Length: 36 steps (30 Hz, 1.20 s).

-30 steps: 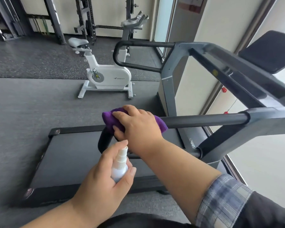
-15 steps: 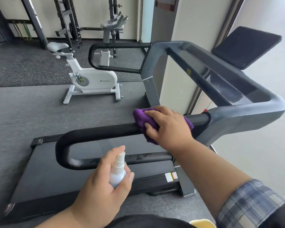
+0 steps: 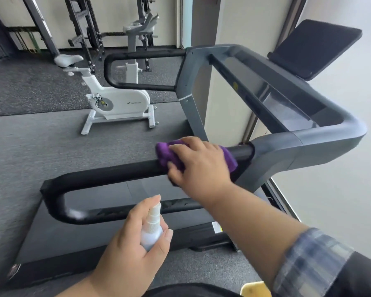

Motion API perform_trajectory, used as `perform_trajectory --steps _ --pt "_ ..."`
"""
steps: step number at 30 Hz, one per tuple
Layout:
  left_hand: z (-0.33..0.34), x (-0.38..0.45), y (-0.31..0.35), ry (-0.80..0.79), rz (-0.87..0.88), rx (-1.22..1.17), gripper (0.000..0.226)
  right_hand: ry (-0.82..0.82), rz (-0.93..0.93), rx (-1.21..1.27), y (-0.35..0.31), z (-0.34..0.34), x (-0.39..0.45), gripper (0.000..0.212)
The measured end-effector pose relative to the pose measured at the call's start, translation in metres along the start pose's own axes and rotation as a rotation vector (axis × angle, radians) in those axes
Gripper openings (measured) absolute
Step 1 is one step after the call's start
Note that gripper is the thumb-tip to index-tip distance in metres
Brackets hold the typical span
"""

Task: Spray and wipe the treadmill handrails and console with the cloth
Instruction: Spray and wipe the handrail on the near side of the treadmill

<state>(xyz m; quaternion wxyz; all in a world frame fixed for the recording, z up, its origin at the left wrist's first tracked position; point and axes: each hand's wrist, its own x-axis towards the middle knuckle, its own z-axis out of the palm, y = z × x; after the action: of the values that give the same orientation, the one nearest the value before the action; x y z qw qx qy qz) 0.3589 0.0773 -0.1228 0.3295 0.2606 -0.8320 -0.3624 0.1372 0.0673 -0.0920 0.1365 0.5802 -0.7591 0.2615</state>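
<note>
My right hand (image 3: 198, 163) grips a purple cloth (image 3: 166, 156) wrapped over the near black handrail (image 3: 99, 179) of the treadmill, close to where the rail meets the grey frame (image 3: 287, 151). My left hand (image 3: 133, 247) holds a small white spray bottle (image 3: 151, 230) upright, below and left of the cloth, with the forefinger over its nozzle. The far handrail (image 3: 137, 54) loops on the other side. The dark console screen (image 3: 313, 48) stands at the upper right.
The treadmill belt (image 3: 90, 230) lies below the rail. A white exercise bike (image 3: 116, 101) stands on the grey floor beyond it. Black weight racks (image 3: 84, 24) line the back wall. A pale wall and window strip run along the right.
My right hand has slid the cloth along the near rail from its looped end toward the grey frame. The left hand keeps the bottle in the same hold.
</note>
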Motion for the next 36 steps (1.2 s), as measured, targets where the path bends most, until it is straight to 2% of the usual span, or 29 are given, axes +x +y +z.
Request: perform_trajectory --steps 3,6,9,11,14,19,21,25,28,32,36 --pt "0.012 0.003 0.010 -0.004 0.009 0.017 0.068 -0.069 -0.091 -0.024 -0.013 0.008 0.002 0.048" --pt "0.018 0.006 0.018 0.005 0.034 0.020 0.062 -0.191 -0.216 -0.098 0.015 -0.004 0.005 0.067" --pt "0.020 0.008 0.019 0.016 0.058 0.039 0.072 -0.293 -0.167 -0.091 0.048 -0.024 0.011 0.078" --pt "0.022 0.007 0.019 0.018 0.055 0.045 0.073 -0.302 -0.080 -0.069 0.073 -0.038 0.013 0.077" --pt "0.023 0.008 0.021 0.008 0.051 0.031 0.061 -0.279 0.006 -0.045 0.096 -0.051 0.013 0.074" --pt "0.021 0.006 0.017 0.025 0.033 0.052 0.072 -0.195 0.065 -0.156 0.065 -0.035 0.011 0.072" --pt "0.023 0.006 0.016 0.029 0.022 0.055 0.074 -0.193 0.058 -0.167 0.040 -0.024 0.013 0.075" --pt "0.029 0.010 0.018 0.001 0.035 0.062 0.072 -0.250 -0.073 -0.153 0.011 -0.007 0.016 0.071" --pt "0.031 0.015 0.021 -0.004 0.047 0.082 0.073 -0.292 -0.109 -0.110 0.035 -0.018 0.019 0.070" --pt "0.029 0.016 0.022 -0.010 0.052 0.093 0.063 -0.282 0.019 -0.069 0.081 -0.037 0.022 0.070" --pt "0.027 0.013 0.015 0.002 0.019 0.113 0.072 -0.257 0.077 -0.102 0.077 -0.032 0.027 0.066"
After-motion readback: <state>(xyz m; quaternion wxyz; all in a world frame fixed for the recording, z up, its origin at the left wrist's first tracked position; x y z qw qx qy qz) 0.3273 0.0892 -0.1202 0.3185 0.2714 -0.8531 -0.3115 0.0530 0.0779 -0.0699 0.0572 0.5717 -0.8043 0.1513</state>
